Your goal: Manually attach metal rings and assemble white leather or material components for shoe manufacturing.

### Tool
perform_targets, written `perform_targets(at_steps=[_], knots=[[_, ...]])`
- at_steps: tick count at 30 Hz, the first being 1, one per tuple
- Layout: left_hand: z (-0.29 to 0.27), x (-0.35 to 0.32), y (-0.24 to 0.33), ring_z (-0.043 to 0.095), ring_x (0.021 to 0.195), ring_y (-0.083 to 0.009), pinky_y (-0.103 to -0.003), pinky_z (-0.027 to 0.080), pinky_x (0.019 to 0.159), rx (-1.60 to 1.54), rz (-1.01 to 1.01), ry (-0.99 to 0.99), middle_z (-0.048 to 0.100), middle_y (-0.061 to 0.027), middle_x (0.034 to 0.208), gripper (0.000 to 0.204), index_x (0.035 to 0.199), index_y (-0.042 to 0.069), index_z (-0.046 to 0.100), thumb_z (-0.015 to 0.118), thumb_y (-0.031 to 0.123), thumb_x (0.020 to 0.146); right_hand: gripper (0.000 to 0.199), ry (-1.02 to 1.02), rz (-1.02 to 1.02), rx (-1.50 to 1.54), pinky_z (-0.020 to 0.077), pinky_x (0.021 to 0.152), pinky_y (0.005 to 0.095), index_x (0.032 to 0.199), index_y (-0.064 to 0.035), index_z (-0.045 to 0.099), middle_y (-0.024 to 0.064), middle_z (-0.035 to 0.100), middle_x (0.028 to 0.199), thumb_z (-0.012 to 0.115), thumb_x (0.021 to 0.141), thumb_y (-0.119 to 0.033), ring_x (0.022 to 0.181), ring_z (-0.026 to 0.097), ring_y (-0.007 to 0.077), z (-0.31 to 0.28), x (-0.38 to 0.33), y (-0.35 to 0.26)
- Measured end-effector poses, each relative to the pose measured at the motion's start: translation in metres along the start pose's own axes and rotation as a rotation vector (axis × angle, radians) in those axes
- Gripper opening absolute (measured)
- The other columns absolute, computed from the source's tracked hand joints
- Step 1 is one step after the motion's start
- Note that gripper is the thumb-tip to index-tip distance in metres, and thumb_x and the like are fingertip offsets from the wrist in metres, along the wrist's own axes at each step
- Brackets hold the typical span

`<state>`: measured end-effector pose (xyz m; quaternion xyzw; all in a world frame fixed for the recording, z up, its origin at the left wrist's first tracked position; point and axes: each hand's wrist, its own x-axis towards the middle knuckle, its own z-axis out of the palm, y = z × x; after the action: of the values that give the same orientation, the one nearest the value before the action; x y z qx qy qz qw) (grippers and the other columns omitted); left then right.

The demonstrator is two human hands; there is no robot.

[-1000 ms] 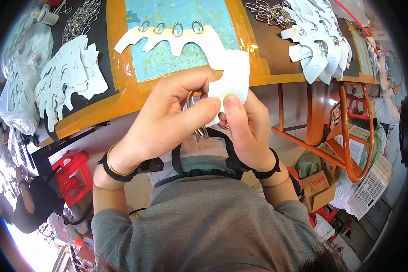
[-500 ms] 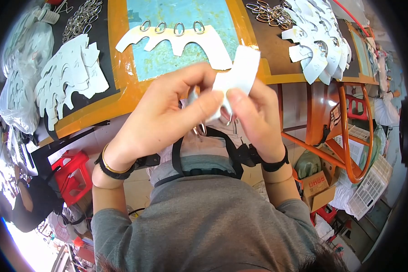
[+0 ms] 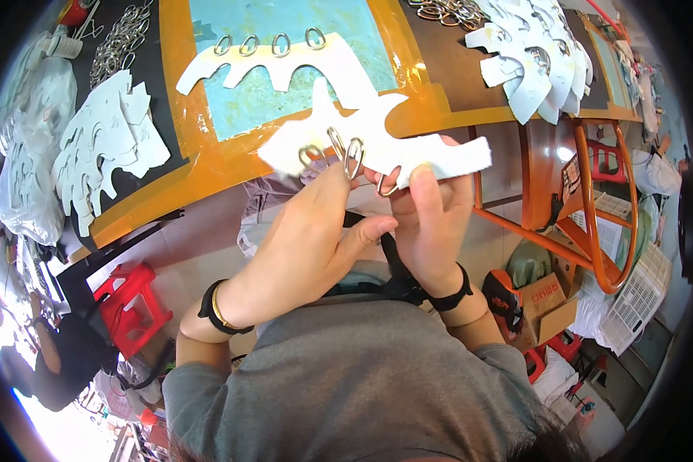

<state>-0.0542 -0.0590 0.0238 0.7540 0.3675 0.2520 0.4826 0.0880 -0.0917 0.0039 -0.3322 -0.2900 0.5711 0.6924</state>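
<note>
Far left of the orange-edged desk, a red plastic stool stands on the floor below the desk's front edge. On the desk's dark left part lies a stack of white scalloped cut-out pieces, with a heap of metal oval rings behind it. At the desk's teal middle lies a flat white cut-out strip with four metal rings along its far edge. Just in front of the desk's front edge, the left hand is closed, its fingers pinching the held white cut-out piece with metal oval rings from below. The right hand is closed on the same piece, thumb pressed up against its lower edge beside a ring. On the desk's brown right part sits another pile of white cut-out pieces. Right of the desk stands an orange metal frame, with a brown cardboard box beneath.
</note>
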Motion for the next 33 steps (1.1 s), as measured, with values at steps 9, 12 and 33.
perform_targets(at_steps=[9,12,33], knots=[[-0.012,0.036,-0.003,0.060,0.079,-0.0148,-0.025,0.046,0.071,-0.516,-0.269,0.051,0.062,-0.0082,0.086,0.021,0.102,-0.002,0.052,0.054,0.015,0.089,0.041,0.135,-0.007,-0.045,0.0467,0.090,0.0345,0.119,0.0021,0.037,0.0158,0.051,0.116,0.055,0.083,0.004,0.103,0.055,0.0211,-0.009,-0.004,0.012],[-0.005,0.030,-0.034,0.057,0.081,-0.0061,-0.023,0.046,0.069,-0.616,-0.385,0.069,0.062,-0.0039,0.086,0.021,0.095,-0.002,0.055,0.054,0.018,0.091,0.042,-0.048,0.434,-0.139,0.0476,0.088,0.0316,0.120,0.0038,0.040,0.0154,0.055,0.111,0.058,0.082,0.003,0.104,0.056,0.0212,-0.011,-0.012,0.019],[0.019,-0.003,-0.050,0.059,0.066,-0.0046,-0.017,0.047,0.058,-0.439,-0.381,0.391,0.064,-0.0031,0.078,0.013,0.086,-0.004,0.062,0.068,-0.001,0.075,0.009,-0.244,-0.030,-1.151,0.0365,0.049,0.0227,0.082,-0.0046,0.060,0.0033,0.057,0.071,0.065,0.075,-0.002,0.058,0.049,0.0115,-0.007,0.029,0.002]])
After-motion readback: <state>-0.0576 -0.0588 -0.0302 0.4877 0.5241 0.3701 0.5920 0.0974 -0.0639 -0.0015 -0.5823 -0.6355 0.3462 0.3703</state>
